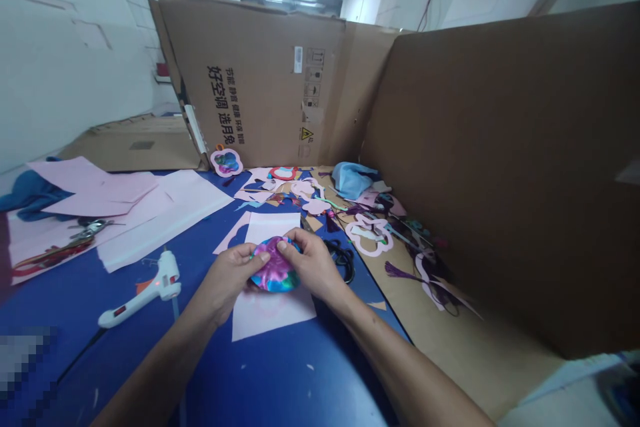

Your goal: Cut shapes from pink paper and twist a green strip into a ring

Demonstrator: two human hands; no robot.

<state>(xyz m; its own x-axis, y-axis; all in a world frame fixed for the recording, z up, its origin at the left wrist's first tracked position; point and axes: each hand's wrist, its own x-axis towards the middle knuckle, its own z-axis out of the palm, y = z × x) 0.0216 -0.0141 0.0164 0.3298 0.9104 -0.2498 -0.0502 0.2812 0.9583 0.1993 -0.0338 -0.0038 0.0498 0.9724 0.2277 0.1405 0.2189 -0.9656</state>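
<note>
Both my hands meet over a round piece of shiny foil (276, 272), purple with blue and green patches. My left hand (231, 277) grips its left edge with thumb and fingers closed. My right hand (311, 261) pinches its upper right edge, thumb pressed on top. The foil sits just above a pale pink sheet of paper (273, 310) lying on the blue table (280, 380).
A white glue gun (145, 288) lies to the left. Pink paper sheets (165, 213) and scissors (90, 230) lie further left. Paper cut-outs (370, 235), scraps, a blue cloth (353, 178) and a black cord (343, 257) crowd the right. Tall cardboard walls (500, 167) enclose the back and right.
</note>
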